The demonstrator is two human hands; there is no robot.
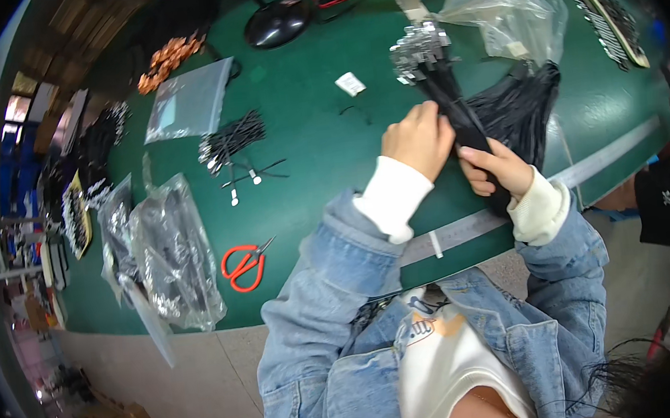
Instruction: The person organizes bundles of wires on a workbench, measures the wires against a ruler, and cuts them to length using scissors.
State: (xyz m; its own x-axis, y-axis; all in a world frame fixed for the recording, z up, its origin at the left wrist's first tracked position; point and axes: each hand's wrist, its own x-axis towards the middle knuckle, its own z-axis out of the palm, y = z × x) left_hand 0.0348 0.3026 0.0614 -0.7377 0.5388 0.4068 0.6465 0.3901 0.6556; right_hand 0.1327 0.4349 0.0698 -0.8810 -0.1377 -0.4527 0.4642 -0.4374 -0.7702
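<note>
A thick bundle of black cords with silver metal ends point(442, 84) lies slantwise across the right half of the green table. My right hand point(500, 167) is wrapped round its lower part, thumb on top. Against the bundle's left side, further up, my left hand point(419, 141) has its fingers curled in; whether they pinch a cord is hidden. Behind and to the right spreads a second bunch of black cords point(527, 106), close to my right hand.
Red-handled scissors point(245, 267) and filled plastic bags point(174, 253) lie to the left. Short black cables point(236, 142), a clear flat bag point(191, 100) and copper-coloured parts point(169, 62) lie beyond. A long metal ruler point(466, 230) runs along the front edge. A crumpled clear bag point(513, 10) sits far right.
</note>
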